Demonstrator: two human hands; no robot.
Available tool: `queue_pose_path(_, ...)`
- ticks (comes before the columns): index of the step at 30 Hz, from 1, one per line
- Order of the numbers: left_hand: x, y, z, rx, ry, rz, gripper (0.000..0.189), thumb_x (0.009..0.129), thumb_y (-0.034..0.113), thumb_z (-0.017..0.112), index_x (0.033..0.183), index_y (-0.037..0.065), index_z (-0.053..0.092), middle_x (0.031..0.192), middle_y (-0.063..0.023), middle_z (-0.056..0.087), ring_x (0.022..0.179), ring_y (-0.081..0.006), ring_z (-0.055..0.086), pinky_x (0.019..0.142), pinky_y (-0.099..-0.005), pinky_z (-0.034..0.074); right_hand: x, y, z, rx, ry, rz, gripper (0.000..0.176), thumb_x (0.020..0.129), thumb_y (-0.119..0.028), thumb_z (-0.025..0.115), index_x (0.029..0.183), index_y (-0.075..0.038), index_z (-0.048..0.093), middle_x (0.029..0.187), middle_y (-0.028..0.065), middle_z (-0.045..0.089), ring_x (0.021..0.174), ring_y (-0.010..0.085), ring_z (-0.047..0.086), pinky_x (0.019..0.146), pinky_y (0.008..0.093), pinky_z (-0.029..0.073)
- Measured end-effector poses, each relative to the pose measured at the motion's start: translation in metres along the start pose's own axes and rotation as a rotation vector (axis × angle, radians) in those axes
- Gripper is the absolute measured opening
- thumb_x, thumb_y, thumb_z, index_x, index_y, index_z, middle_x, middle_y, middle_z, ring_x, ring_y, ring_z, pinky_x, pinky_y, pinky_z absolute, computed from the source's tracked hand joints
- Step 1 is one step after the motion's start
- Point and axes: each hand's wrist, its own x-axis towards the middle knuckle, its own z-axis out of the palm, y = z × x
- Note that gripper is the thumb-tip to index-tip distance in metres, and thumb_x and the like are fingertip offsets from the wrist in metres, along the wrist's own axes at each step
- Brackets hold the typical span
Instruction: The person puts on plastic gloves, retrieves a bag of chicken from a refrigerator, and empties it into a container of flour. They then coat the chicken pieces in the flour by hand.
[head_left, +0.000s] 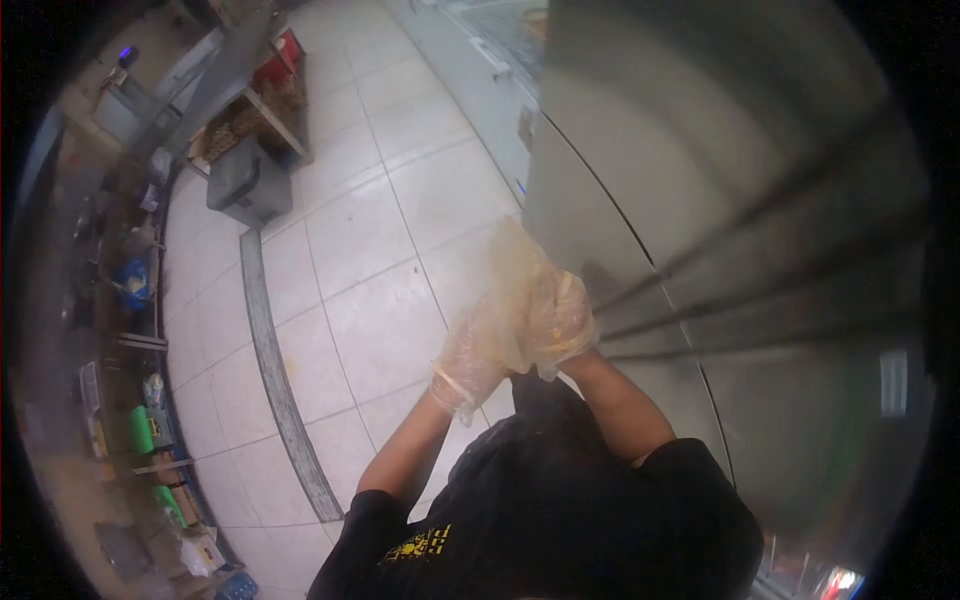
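In the head view, your left hand [474,352] and right hand [566,318] are close together in thin gloves [458,388], with floppy see-through plastic [508,262] between and just past them — maybe so both can reach it — but I cannot tell if either grips it.

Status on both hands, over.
Left hand and right hand gloved, together at filmy plastic. Finger grip unclear. Metal panel close on the right.
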Motion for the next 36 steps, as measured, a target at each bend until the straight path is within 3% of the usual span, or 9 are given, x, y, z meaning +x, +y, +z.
queue_pose_path(5, 0.119, -0.051, -0.068, -0.525, -0.080, -0.410, 0.037, 0.092, 0.021, 0.072, 0.120, 0.000, 0.062, 0.100, -0.0110, 0.066, 0.091, -0.0160, 0.063, 0.079, -0.0342, 0.052, 0.150, 0.028, 0.021, 0.034, -0.099, 0.043, 0.036, 0.106, -0.032, 0.051, 0.100, 0.001, 0.065, 0.080, 0.0066, 0.066, 0.072, 0.0134, 0.056, 0.066, 0.0328, 0.049)
queue_pose_path(9, 0.214, -0.066, -0.135, -0.746, 0.023, -0.330, 0.035, 0.091, 0.023, 0.073, 0.114, -0.001, 0.063, 0.096, -0.0089, 0.064, 0.088, -0.0152, 0.062, 0.076, -0.0328, 0.050, 0.263, 0.008, 0.029, 0.100, -0.152, 0.020, 0.039, 0.107, -0.034, 0.050, 0.103, 0.001, 0.065, 0.082, 0.0058, 0.066, 0.074, 0.0133, 0.057, 0.068, 0.0322, 0.050)
queue_pose_path(13, 0.307, -0.115, -0.182, -0.432, 0.028, -0.085, 0.032, 0.092, 0.024, 0.072, 0.111, 0.000, 0.064, 0.095, -0.0073, 0.064, 0.087, -0.0158, 0.061, 0.075, -0.0313, 0.049, 0.367, 0.014, 0.044, 0.072, -0.143, -0.029, 0.040, 0.107, -0.036, 0.049, 0.103, 0.001, 0.065, 0.082, 0.0039, 0.066, 0.075, 0.0125, 0.057, 0.068, 0.0316, 0.050)
queue_pose_path(18, 0.410, -0.191, -0.223, -0.816, -0.194, -0.280, 0.025, 0.090, 0.023, 0.072, 0.104, 0.002, 0.066, 0.089, -0.0079, 0.064, 0.086, -0.0209, 0.061, 0.074, -0.0349, 0.049, 0.486, 0.038, 0.058, 0.037, -0.061, -0.036, 0.042, 0.107, -0.038, 0.048, 0.101, 0.000, 0.065, 0.082, 0.0023, 0.065, 0.074, 0.0118, 0.055, 0.067, 0.0320, 0.049)
queue_pose_path(22, 0.520, -0.253, -0.255, -0.450, -0.382, 0.093, 0.025, 0.085, 0.020, 0.074, 0.101, 0.002, 0.068, 0.087, -0.0079, 0.064, 0.084, -0.0246, 0.061, 0.073, -0.0388, 0.049, 0.568, 0.051, 0.062, -0.175, 0.177, -0.031, 0.045, 0.107, -0.041, 0.046, 0.094, -0.002, 0.064, 0.075, 0.0025, 0.060, 0.070, 0.0125, 0.052, 0.063, 0.0324, 0.046)
queue_pose_path(27, 0.651, -0.289, -0.263, -0.489, -0.245, 0.614, 0.027, 0.078, 0.021, 0.074, 0.098, 0.004, 0.068, 0.088, -0.0112, 0.062, 0.085, -0.0336, 0.056, 0.074, -0.0446, 0.046, 0.646, 0.064, 0.056, -0.028, 0.533, -0.025, 0.046, 0.106, -0.042, 0.047, 0.087, -0.002, 0.062, 0.070, 0.0029, 0.058, 0.067, 0.0128, 0.050, 0.062, 0.0319, 0.045)
queue_pose_path(30, 0.720, -0.289, -0.254, -0.694, -0.392, 0.529, 0.025, 0.077, 0.018, 0.074, 0.098, 0.005, 0.069, 0.092, -0.0138, 0.060, 0.090, -0.0366, 0.053, 0.076, -0.0451, 0.043, 0.679, 0.050, 0.038, 0.045, 0.668, -0.015, 0.039, 0.104, -0.037, 0.053, 0.093, -0.001, 0.065, 0.078, 0.0030, 0.063, 0.073, 0.0110, 0.055, 0.065, 0.0303, 0.047)
queue_pose_path(33, 0.786, -0.273, -0.236, -0.716, -0.475, 0.698, 0.021, 0.078, 0.013, 0.075, 0.097, 0.006, 0.069, 0.095, -0.0130, 0.059, 0.093, -0.0340, 0.053, 0.077, -0.0439, 0.043, 0.702, 0.044, 0.019, 0.055, 0.762, -0.091, 0.030, 0.102, -0.029, 0.059, 0.098, 0.000, 0.067, 0.085, 0.0032, 0.067, 0.078, 0.0103, 0.059, 0.068, 0.0293, 0.049)
queue_pose_path(36, 0.837, -0.271, -0.208, -0.621, -0.608, 0.717, 0.026, 0.082, 0.010, 0.081, 0.105, 0.006, 0.071, 0.102, -0.0058, 0.060, 0.090, -0.0216, 0.059, 0.080, -0.0358, 0.049, 0.715, 0.052, -0.007, 0.036, 0.829, -0.112, 0.021, 0.099, -0.020, 0.063, 0.101, 0.000, 0.067, 0.089, 0.0042, 0.068, 0.081, 0.0111, 0.061, 0.071, 0.0294, 0.051)
